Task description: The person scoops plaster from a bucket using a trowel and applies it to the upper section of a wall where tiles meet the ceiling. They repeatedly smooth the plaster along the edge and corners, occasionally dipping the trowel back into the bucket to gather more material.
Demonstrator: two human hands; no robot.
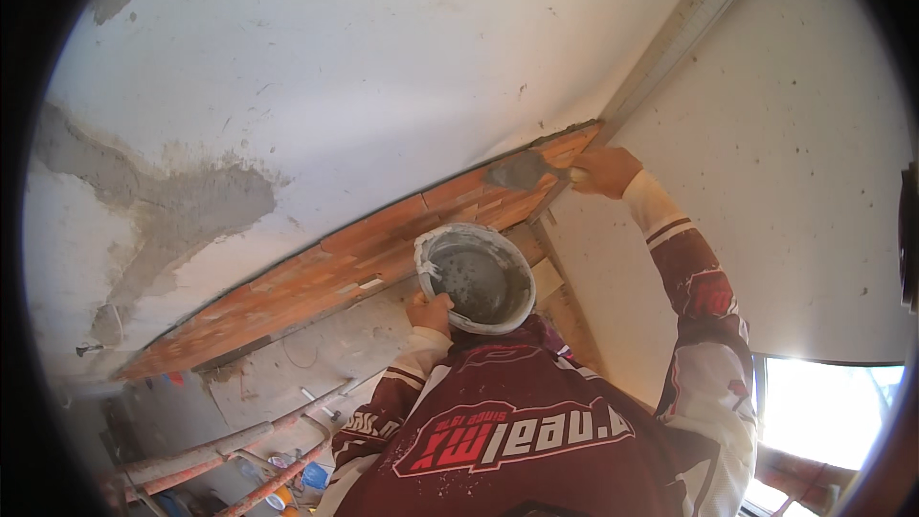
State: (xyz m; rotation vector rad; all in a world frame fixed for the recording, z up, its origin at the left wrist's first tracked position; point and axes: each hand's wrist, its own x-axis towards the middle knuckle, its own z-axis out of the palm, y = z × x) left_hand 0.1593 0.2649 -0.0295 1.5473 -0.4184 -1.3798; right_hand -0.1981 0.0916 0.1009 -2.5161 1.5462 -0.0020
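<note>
My left hand (429,314) grips the near-left rim of a round bucket (522,280) smeared with pale dried mix. Wet grey mortar (467,278) lies inside it. Out to the upper right, my right hand (609,172) is closed around the handle of a trowel (517,171). Its grey-coated blade points left, in front of the upper edge of a strip of bare orange brickwork (378,247). From this view I cannot tell whether the blade touches the bricks.
A white wall (383,57) with rough grey patches (196,206) rises above the bricks. Another white wall (785,124) meets it at the right corner. Rusty scaffold tubes (258,436) and a blue container (314,476) sit at lower left. Bright light enters through a window (828,407).
</note>
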